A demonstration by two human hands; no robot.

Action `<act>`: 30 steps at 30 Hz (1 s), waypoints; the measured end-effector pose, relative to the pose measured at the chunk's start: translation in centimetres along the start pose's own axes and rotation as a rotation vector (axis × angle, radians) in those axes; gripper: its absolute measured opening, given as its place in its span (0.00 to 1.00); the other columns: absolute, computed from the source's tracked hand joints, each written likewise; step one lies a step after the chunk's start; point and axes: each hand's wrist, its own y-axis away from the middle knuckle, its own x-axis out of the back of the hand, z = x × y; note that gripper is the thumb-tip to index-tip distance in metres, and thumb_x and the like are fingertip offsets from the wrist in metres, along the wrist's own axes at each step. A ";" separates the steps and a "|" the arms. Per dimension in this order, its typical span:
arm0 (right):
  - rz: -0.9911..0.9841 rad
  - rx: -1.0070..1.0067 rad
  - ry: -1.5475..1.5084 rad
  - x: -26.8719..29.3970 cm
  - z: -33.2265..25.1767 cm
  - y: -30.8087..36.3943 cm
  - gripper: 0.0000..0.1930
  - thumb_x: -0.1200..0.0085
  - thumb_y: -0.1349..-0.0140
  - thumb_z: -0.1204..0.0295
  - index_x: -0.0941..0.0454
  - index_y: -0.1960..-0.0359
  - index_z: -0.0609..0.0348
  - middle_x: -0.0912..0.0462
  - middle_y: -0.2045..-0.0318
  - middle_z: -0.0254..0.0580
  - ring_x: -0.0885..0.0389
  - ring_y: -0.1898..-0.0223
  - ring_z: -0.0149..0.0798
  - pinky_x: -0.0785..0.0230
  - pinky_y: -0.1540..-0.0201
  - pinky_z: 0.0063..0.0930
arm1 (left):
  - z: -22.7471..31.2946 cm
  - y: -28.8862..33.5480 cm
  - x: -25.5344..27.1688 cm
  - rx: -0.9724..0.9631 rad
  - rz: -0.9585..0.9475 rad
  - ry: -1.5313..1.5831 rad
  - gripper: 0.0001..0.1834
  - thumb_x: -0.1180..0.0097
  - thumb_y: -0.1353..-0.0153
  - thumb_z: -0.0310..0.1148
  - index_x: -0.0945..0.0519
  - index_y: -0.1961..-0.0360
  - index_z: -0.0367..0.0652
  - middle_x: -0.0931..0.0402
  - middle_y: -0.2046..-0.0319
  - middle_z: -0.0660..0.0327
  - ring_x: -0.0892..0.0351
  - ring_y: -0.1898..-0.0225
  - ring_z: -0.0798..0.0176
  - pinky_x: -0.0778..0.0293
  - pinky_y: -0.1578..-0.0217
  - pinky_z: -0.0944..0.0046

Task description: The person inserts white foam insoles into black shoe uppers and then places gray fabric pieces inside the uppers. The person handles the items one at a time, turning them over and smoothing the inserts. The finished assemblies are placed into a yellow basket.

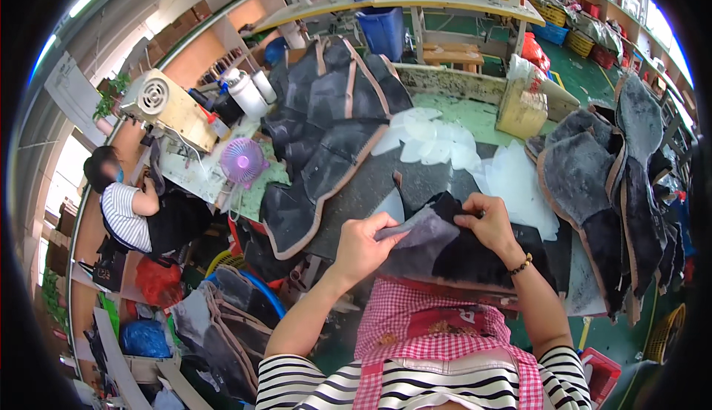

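My left hand (363, 245) pinches the left edge of a black-and-grey fleecy fabric piece (430, 236) between thumb and fingers. On the piece's upper right edge, my right hand (486, 221) has its thumb and fingertips closed. The piece is partly lifted and folded between my hands. Its black lower part (475, 261) drapes over the near edge of the dark work table (348, 206), with a brown border along the bottom. Just beyond the hands, thin whitish sheets (434, 139) lie overlapped, and more pale sheets (519, 187) spread to the right.
Dark fabric pieces with tan edging (326, 106) are heaped at the far left. More hang over the right side (586, 172). A purple fan (242, 162) and a sewing machine (159, 106) stand left, near a seated co-worker (133, 213). A blue bin (382, 33) stands behind.
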 end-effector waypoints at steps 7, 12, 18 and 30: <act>-0.241 0.032 -0.111 0.6 -2.8 -2.0 0.15 0.31 0.54 0.75 0.22 0.66 0.67 0.24 0.77 0.32 0.33 0.73 0.22 0.36 0.70 0.23 | 0.4 1.3 -1.3 -0.066 0.003 0.037 0.07 0.36 0.51 0.20 0.22 0.71 0.34 0.16 0.63 0.51 0.14 0.65 0.60 0.23 0.67 0.67; -0.090 0.176 0.016 -0.1 -2.1 -1.1 0.10 0.33 0.53 0.78 0.21 0.71 0.67 0.23 0.79 0.31 0.32 0.74 0.22 0.35 0.70 0.23 | 0.4 0.7 -0.7 0.053 -0.061 0.061 0.07 0.36 0.50 0.20 0.24 0.73 0.34 0.16 0.66 0.52 0.17 0.67 0.67 0.25 0.66 0.69; -0.084 0.301 -0.116 -1.6 -5.6 -0.6 0.19 0.33 0.54 0.82 0.38 0.77 0.62 0.14 0.68 0.44 0.26 0.74 0.25 0.33 0.72 0.23 | -1.0 -0.6 0.1 0.256 -0.128 0.319 0.06 0.34 0.49 0.22 0.21 0.72 0.35 0.17 0.69 0.61 0.23 0.67 0.75 0.28 0.66 0.72; -0.077 0.698 -0.088 3.2 -11.0 3.3 0.20 0.35 0.54 0.86 0.39 0.79 0.59 0.15 0.67 0.60 0.14 0.71 0.38 0.25 0.72 0.23 | 0.3 -2.7 0.3 0.184 -0.319 0.752 0.09 0.33 0.57 0.16 0.23 0.77 0.36 0.24 0.55 0.63 0.24 0.58 0.71 0.27 0.56 0.68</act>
